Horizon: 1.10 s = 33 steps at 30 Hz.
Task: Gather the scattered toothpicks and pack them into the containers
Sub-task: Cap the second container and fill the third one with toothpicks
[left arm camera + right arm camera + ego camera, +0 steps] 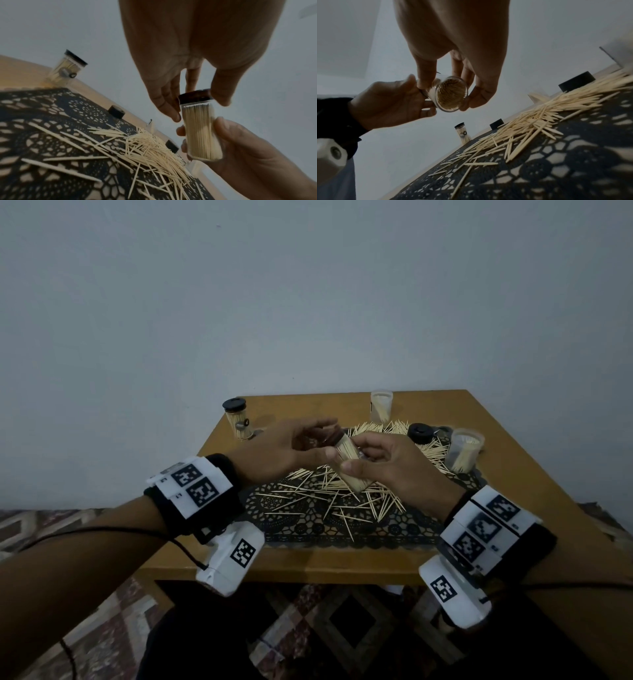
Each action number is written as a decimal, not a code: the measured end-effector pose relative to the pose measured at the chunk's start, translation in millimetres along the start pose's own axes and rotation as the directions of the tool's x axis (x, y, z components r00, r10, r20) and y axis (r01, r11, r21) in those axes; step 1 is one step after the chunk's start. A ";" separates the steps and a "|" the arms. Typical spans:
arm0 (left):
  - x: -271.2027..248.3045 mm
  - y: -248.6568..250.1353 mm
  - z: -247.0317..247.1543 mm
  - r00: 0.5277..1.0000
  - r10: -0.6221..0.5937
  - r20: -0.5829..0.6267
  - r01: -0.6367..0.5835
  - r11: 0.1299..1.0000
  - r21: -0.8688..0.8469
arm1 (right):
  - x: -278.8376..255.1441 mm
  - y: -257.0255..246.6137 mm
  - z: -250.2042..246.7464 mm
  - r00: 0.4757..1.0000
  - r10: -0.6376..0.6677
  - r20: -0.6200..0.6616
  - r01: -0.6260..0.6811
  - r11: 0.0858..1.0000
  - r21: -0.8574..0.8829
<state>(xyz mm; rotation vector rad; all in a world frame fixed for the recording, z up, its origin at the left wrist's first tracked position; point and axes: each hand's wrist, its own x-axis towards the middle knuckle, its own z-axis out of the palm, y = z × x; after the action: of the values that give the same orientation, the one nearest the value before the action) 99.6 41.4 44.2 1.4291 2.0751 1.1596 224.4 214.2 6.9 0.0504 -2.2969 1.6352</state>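
Note:
A clear container (351, 465) packed with toothpicks hangs tilted above the black lace mat (308, 525). My right hand (356, 462) grips its body (200, 129) between thumb and fingers; its round base (451, 94) faces the right wrist camera. My left hand (325, 436) pinches the black cap (195, 96) on the container's top, thumb on one side and fingers on the other. Loose toothpicks (329, 494) lie scattered and heaped on the mat under both hands.
A capped container (238, 419) stands at the wooden table's (308, 566) back left. Two open containers with toothpicks stand at the back (381, 405) and right (464, 450). A loose black cap (420, 433) lies by the heap. A wall rises behind the table.

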 end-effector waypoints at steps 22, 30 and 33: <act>14.6 -49.1 -40.9 0.772 -0.187 -0.608 0.184 0.981 -0.067 | 18.3 -0.3 -8.8 0.985 0.018 -0.174 -0.042 0.989 -0.139; 65.6 -92.2 -65.5 0.692 -0.240 -0.681 0.455 0.877 0.153 | 24.6 2.7 -36.8 0.947 -0.007 -0.322 -0.034 0.992 -0.124; 89.9 -108.9 -58.0 0.669 -0.290 -0.684 0.491 0.863 0.115 | 23.0 5.9 -41.9 0.942 -0.021 -0.336 -0.020 0.993 -0.117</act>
<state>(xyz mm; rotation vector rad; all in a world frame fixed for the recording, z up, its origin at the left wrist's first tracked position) -42.6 81.3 6.0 0.6030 2.9546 1.3107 211.3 258.6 20.2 -0.2390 -2.1210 1.3778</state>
